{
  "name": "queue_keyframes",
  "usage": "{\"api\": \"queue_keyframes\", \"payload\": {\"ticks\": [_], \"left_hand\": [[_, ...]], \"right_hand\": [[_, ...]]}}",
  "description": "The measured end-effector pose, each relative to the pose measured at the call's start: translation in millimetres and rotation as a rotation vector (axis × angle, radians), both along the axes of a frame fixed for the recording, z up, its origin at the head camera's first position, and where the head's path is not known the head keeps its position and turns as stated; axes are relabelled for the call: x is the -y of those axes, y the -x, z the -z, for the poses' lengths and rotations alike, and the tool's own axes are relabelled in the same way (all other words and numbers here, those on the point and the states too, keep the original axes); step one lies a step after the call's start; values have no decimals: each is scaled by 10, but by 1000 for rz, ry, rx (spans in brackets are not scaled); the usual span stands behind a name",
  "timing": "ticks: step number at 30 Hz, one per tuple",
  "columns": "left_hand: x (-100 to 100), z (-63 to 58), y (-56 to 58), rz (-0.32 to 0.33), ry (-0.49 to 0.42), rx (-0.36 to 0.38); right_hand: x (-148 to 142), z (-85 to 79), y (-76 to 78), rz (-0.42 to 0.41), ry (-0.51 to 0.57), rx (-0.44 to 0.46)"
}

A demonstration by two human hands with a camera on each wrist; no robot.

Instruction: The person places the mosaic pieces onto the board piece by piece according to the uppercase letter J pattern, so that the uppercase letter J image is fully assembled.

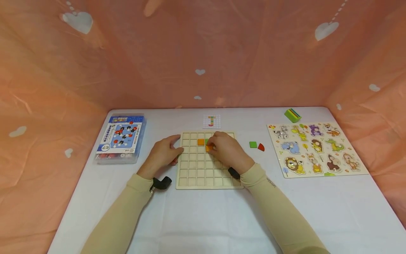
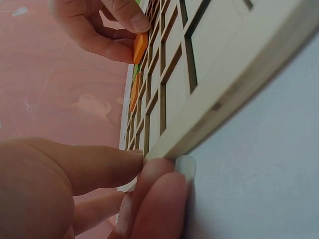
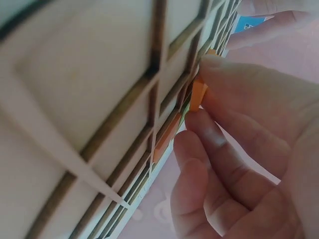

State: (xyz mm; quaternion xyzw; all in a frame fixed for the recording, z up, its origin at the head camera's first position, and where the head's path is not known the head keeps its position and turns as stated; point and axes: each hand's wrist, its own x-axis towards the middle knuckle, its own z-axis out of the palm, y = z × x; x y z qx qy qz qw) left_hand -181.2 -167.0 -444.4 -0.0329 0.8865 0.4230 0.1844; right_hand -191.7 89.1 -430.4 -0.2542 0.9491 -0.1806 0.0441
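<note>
A wooden grid board (image 1: 192, 173) lies flat, with an orange square tile (image 1: 201, 141) and, partly hidden by fingers, a green tile (image 1: 207, 141) in an upper row. My right hand (image 1: 223, 148) pinches another orange square tile (image 3: 198, 94) between thumb and fingertips; it is tilted, close over the cell below the green one. A further orange tile (image 3: 167, 137) sits in the grid in the right wrist view. My left hand (image 1: 163, 153) grips the board's left edge, the thumb on the rim and fingers against the side in the left wrist view.
A small card with a coloured pattern (image 1: 211, 121) lies beyond the board. To the right are a green square tile (image 1: 252, 144), a red quarter-round piece (image 1: 261, 147), an animal puzzle board (image 1: 317, 150) and a green striped block (image 1: 293, 115). A molecule-model box (image 1: 120, 139) stands left.
</note>
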Motion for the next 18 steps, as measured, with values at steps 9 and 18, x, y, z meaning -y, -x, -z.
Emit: {"api": "queue_keyframes", "payload": {"ticks": [9,18], "left_hand": [[-10,-10,-10,-5,-4,11],[-6,-34,-14,-9,6,7]], "right_hand": [[-3,19,-5,2,-1,14],[-8,-5,21,9,12,28]]}}
